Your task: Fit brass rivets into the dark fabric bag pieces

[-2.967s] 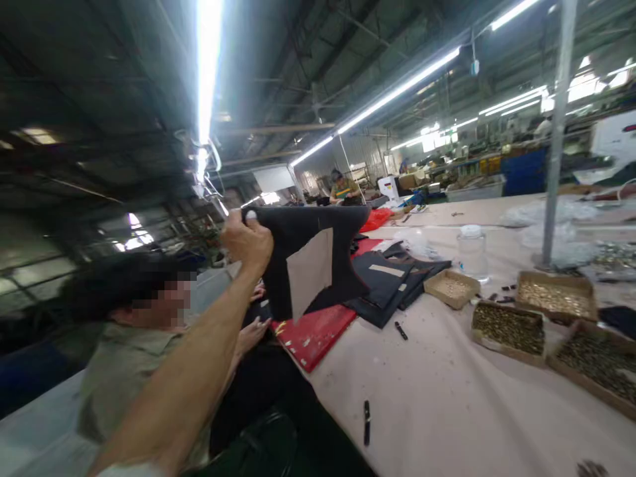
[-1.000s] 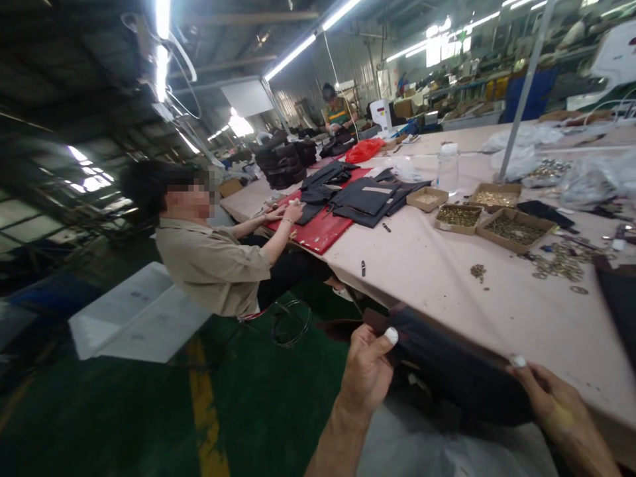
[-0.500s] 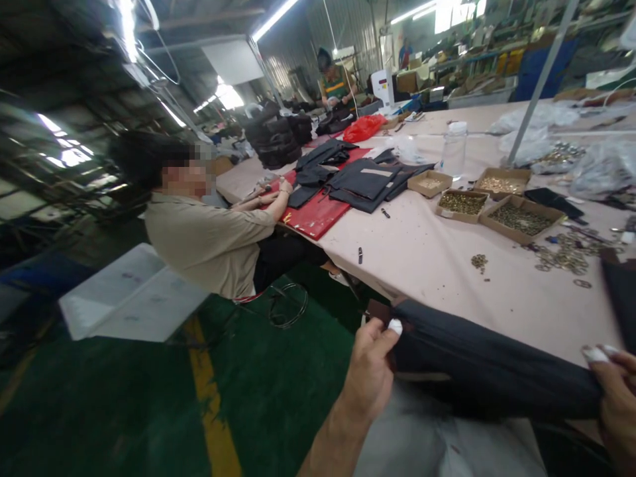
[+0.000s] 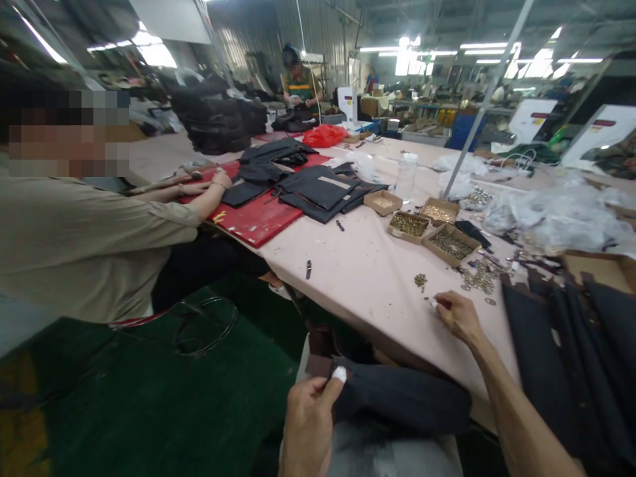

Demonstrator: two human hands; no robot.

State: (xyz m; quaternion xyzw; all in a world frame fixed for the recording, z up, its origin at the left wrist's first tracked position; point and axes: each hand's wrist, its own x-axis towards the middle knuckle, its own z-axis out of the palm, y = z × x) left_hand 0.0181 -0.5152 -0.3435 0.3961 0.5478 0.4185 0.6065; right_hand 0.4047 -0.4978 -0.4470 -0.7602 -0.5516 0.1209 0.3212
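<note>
My left hand pinches the brown end tab of a dark fabric piece, thumb on top. The piece lies across my lap below the table edge, its right end free. My right hand hovers over the pale tabletop with thumb and fingers pinched together; a tiny dark speck shows by the fingertips, too small to name. White wrapping covers the thumb tips. Just beyond the right hand lie a small heap of brass-coloured fittings and a spread of metal rings.
Cardboard boxes of small metal parts and a clear bottle stand further back. Dark fabric pieces hang over the edge at right. At left a seated co-worker works at a red board. A pole rises behind the boxes.
My right hand has let go of the dark fabric piece's right end and moved over the table near the brass fittings. My left hand keeps its hold. The view has turned right.
</note>
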